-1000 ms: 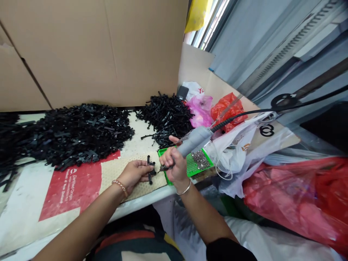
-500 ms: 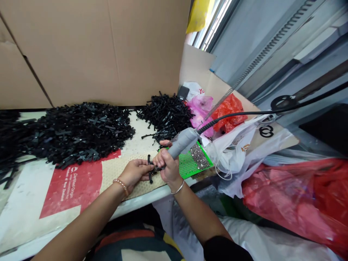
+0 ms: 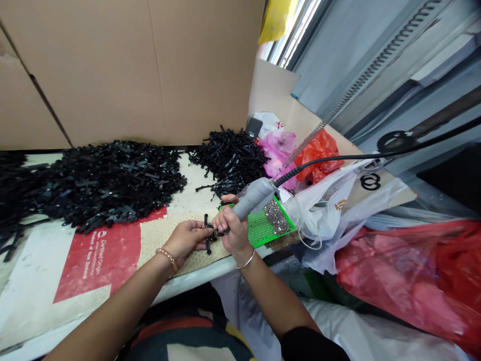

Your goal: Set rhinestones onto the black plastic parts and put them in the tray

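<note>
My left hand point(image 3: 190, 235) pinches a small black plastic part point(image 3: 208, 244) with knobbed ends, just above the honeycomb-patterned mat. Wrapped around a grey electric screwdriver point(image 3: 255, 194) is my right hand point(image 3: 232, 228). The tool slants down to the left, its tip at the black part and mostly hidden by my fingers. Right behind that hand lies a green perforated tray point(image 3: 259, 230), with many small metal screws point(image 3: 277, 216) heaped in its right half.
A large pile of black plastic parts point(image 3: 124, 180) covers the table's left; a smaller pile point(image 3: 231, 158) is at the back. A black cable point(image 3: 338, 157) and coiled spring point(image 3: 338, 105) run from the screwdriver to the upper right. Plastic bags point(image 3: 409, 276) crowd the right side.
Almost nothing differs. Both hands, the screwdriver and the black part hold nearly the same place; the view has shifted very slightly.
</note>
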Demonstrator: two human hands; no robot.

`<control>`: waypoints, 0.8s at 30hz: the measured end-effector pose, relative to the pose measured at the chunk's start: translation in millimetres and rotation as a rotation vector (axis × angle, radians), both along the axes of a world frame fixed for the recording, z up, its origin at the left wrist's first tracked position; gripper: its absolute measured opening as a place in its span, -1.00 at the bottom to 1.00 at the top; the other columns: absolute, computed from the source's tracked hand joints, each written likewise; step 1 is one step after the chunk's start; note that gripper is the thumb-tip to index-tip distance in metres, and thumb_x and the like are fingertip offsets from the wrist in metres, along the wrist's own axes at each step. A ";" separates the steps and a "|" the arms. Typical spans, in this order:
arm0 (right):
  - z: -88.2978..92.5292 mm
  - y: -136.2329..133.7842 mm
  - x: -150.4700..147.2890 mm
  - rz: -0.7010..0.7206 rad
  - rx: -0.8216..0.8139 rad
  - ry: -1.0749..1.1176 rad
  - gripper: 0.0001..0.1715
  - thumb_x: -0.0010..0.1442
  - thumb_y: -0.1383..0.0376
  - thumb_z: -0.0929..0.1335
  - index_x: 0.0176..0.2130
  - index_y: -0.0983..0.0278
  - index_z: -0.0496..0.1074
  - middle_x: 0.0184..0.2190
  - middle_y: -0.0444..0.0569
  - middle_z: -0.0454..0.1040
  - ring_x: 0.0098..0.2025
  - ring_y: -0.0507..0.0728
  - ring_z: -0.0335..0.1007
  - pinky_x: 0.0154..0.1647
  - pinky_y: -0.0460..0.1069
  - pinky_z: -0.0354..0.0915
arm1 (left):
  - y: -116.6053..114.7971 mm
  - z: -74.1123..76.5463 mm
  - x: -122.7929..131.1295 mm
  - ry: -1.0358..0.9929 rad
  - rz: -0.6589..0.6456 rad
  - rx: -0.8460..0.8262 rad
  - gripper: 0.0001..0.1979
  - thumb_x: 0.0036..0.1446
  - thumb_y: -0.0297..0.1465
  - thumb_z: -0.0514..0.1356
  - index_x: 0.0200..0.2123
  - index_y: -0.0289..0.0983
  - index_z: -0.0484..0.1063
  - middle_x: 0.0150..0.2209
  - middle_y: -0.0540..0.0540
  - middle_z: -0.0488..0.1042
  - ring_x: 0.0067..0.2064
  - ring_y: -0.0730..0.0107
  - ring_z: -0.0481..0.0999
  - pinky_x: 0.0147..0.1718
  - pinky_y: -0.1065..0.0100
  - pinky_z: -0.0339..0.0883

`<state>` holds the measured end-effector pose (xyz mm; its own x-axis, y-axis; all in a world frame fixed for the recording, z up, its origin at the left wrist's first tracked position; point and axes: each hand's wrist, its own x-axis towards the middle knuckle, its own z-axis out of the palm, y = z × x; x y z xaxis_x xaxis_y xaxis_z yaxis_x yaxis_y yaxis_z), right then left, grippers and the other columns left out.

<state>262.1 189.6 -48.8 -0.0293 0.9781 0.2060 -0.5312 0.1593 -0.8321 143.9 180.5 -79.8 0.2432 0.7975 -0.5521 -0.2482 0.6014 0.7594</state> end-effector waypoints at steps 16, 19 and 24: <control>-8.0 -1.4 -1.0 0.012 0.020 -0.053 -0.61 0.13 0.14 0.43 -0.15 0.24 0.26 -0.69 -0.32 0.10 -0.70 -0.04 -0.02 -0.60 -0.13 0.10 | 1.2 -1.4 -0.2 0.022 -0.026 -0.005 -0.50 -0.38 -0.26 0.51 -0.41 -0.40 0.42 -0.41 -0.10 0.49 -0.44 0.46 0.43 -0.50 0.48 0.40; -10.5 -1.9 -1.1 0.019 0.043 -0.070 -0.62 0.14 0.14 0.42 -0.15 0.26 0.26 -0.69 -0.32 0.11 -0.69 -0.04 0.00 -0.59 -0.13 0.12 | 1.0 -0.6 -0.5 0.015 -0.018 -0.008 -0.52 -0.38 -0.26 0.50 -0.42 -0.40 0.42 -0.44 -0.08 0.48 -0.46 0.48 0.42 -0.52 0.50 0.40; -14.4 -1.9 -0.4 0.066 0.105 -0.065 -0.71 0.21 0.20 0.41 -0.16 0.25 0.27 -0.67 -0.31 0.13 -0.68 -0.05 0.03 -0.58 -0.14 0.13 | 1.9 -0.5 0.3 0.019 -0.013 -0.030 -0.59 -0.37 -0.35 0.50 -0.47 -0.40 0.41 -0.49 -0.06 0.47 -0.48 0.48 0.43 -0.54 0.52 0.40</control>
